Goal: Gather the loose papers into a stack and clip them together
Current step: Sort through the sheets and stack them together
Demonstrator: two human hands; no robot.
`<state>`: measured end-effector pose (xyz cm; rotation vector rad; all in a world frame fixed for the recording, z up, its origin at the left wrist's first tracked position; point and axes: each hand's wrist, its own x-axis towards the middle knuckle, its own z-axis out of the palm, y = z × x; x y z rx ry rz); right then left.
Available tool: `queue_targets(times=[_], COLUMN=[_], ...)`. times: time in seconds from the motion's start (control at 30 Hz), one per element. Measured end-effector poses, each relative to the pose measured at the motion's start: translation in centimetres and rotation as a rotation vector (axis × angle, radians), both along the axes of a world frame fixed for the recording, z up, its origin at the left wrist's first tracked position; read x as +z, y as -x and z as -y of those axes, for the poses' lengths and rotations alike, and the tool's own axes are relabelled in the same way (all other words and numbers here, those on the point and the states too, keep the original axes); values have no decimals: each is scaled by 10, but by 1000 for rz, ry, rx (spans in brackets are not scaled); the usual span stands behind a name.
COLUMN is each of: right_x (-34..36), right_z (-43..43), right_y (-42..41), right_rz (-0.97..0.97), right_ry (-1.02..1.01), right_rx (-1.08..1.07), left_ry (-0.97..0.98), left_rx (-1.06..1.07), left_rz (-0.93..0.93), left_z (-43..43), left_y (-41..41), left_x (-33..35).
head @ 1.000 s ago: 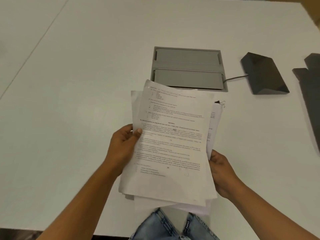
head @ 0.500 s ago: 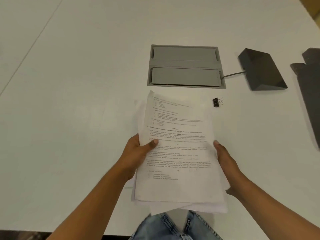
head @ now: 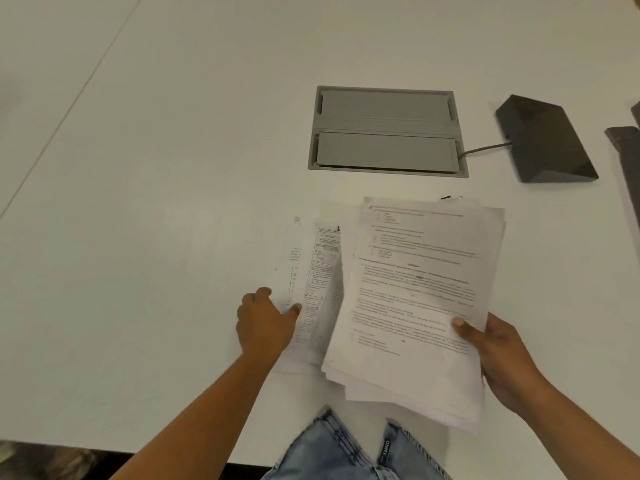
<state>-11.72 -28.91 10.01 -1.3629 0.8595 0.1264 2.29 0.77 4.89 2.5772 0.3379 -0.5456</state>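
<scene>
My right hand (head: 502, 358) grips the right edge of an uneven stack of printed papers (head: 415, 299), held above the white table (head: 156, 202) with my thumb on the top sheet. To the left, a few loose sheets (head: 311, 271) lie flat on the table. My left hand (head: 266, 323) rests on their lower left part, thumb pressing the paper. A black binder clip (head: 450, 198) peeks out just beyond the top edge of the held stack, mostly hidden by it.
A grey recessed cable box (head: 386, 131) sits in the table behind the papers. A dark wedge-shaped device (head: 543, 140) with a cable lies to its right, and a dark flat object (head: 628, 157) is at the right edge. My jeans (head: 346, 452) show below the table's near edge.
The stack was held in both hands. Now my right hand alone holds it, shifted right, covering the clip. My left hand has let go and dropped onto loose sheets at the left.
</scene>
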Motion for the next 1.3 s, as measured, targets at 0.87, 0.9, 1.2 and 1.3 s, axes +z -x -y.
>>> queue_targets(times=[0.87, 0.9, 1.2, 1.3], right_x=[-8, -8, -9, -8], right_z=[12, 13, 13, 12], right_y=[27, 27, 23, 22], right_rz=[49, 51, 47, 62], right_ry=[16, 10, 6, 0], right_rx=[-74, -81, -66, -44], left_ry=[392, 423, 547, 554], left_rx=[208, 223, 255, 274], left_rz=[-208, -198, -146, -107], left_z=[15, 16, 10, 9], left_y=[-3, -3, 0, -1], left_x=[-24, -22, -12, -13])
